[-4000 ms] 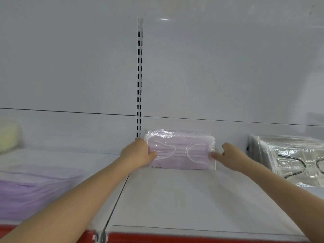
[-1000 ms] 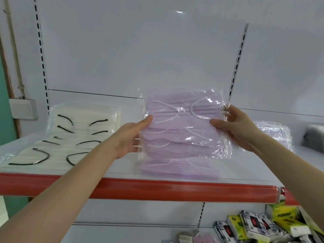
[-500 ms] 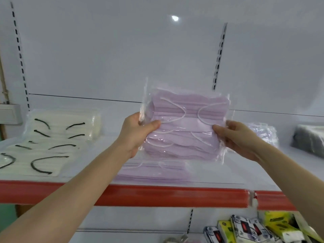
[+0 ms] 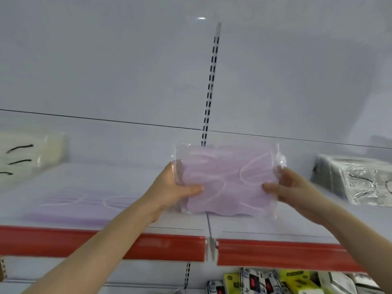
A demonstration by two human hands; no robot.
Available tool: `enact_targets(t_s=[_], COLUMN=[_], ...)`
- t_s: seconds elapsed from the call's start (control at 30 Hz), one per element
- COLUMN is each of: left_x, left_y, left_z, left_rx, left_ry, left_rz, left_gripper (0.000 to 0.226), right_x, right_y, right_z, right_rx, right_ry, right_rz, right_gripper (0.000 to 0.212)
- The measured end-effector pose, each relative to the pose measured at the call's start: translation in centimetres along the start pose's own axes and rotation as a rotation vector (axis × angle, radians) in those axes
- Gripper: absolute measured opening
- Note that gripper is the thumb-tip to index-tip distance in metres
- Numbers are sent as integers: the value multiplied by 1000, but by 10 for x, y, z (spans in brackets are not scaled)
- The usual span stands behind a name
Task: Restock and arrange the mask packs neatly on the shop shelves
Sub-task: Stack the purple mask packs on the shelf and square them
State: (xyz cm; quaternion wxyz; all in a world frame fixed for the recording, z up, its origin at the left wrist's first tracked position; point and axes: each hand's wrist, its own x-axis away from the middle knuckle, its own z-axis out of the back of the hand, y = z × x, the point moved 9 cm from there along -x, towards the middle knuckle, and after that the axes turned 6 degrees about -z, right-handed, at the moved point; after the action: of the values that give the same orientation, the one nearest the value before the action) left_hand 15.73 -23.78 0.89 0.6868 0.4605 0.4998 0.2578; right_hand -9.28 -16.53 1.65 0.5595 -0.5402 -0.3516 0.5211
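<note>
While the left hand (image 4: 172,187) and right hand (image 4: 291,188) each pinch a short end of the purple mask pack (image 4: 228,179), held between them over the shelf (image 4: 265,227), it looks light, floppy and slick-wrapped, so gripping both ends seems safest.

Lilac mask pack (image 4: 224,181) (white ear loops), red-edged shelf (image 4: 275,251).
</note>
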Motion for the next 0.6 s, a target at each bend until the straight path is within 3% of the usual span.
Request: enact_targets(t_s=[0.07,0.13,0.23,0.33,0.47,0.53,0.6], left_x=[0,1,0,-3,-4,-3,-6], left_y=[-8,-9,0,13,-1,-5,-2], left_z=[2,6,7,6,-8,-16,-13], left_rx=[-29,-74,-147,-157,-122,-122,-140], left_ry=[13,84,195,266,153,108,172], left_rz=[52,65,-20,-108,13,42,11], left_gripper=[59,55,47,38,42,40,39], right_x=[0,-2,-7,-12,-9,-7,-10], right_y=[18,27,21,8,17,23,16], right_z=[-1,3,7,16,20,17,22], right_rx=[62,57,3,0,89,155,210], right_ry=[-67,-65,-49,-17,-93,-137,-65], right_rz=[-82,-118,-57,24,1,-2,41], right_gripper=[35,31,38,25,50,48,43])
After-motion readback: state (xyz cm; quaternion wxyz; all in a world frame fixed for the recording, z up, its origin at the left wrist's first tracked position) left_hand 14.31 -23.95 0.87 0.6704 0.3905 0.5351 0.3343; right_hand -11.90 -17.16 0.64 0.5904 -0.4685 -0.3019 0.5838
